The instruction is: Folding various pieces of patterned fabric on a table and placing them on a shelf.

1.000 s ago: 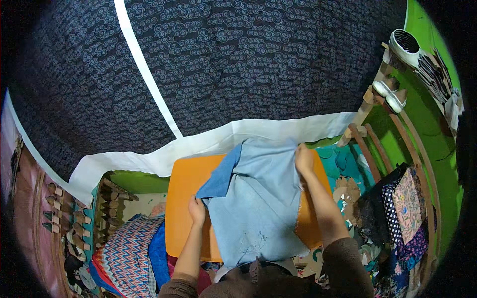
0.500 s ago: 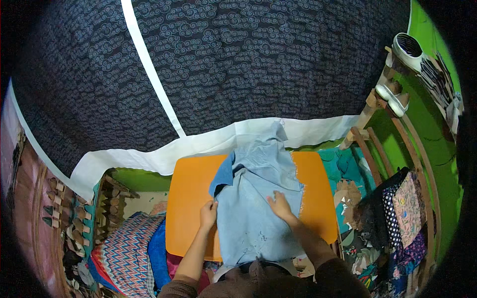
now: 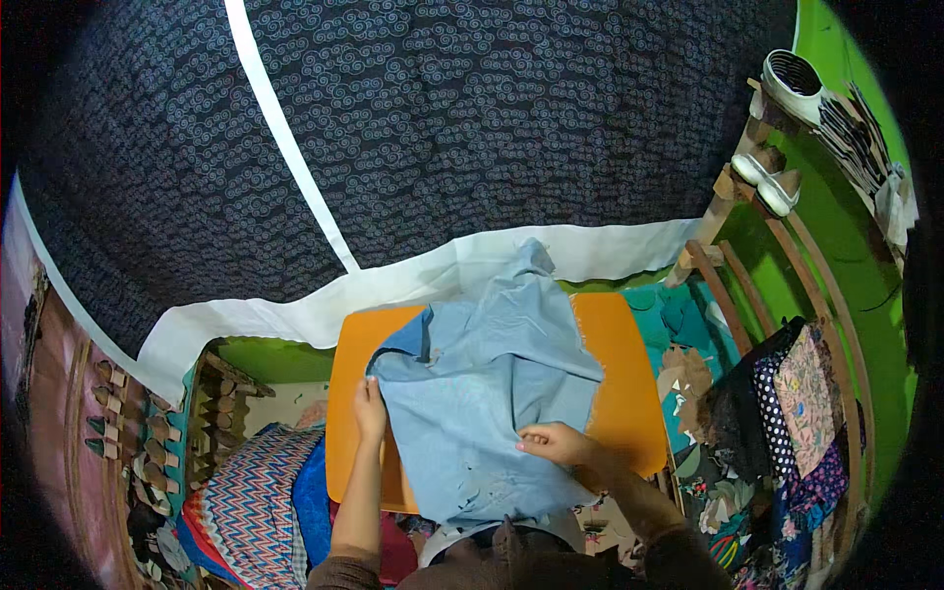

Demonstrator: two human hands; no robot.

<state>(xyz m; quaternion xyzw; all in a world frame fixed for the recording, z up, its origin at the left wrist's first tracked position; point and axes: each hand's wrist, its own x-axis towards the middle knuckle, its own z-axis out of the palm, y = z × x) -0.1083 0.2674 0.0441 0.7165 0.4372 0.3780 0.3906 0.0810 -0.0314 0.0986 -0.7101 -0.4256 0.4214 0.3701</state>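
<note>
A large piece of light blue denim fabric (image 3: 462,413) with frayed edges lies across an orange table (image 3: 627,393), its near end hanging over toward my lap. A darker blue flap is folded over near its upper left. At the cloth's left edge, just below that flap, my left hand (image 3: 370,407) is closed on the fabric. My right hand (image 3: 557,442) pinches the denim right of its middle, and creases run out from those fingers. Small dark holes or marks show in the cloth's lower part.
Zigzag-patterned cloth (image 3: 261,492) is heaped left of the table, beside a rack of shoes (image 3: 152,462). On the right are fabric scraps (image 3: 723,501), folded cloths (image 3: 806,374) and a wooden rack (image 3: 801,265) with white shoes (image 3: 767,185). A dark patterned curtain (image 3: 492,128) hangs beyond.
My left hand has moved left and slightly up, drawing the denim's left side outward. My right hand has moved down and left, going from spread fingers to a pinch on the cloth.
</note>
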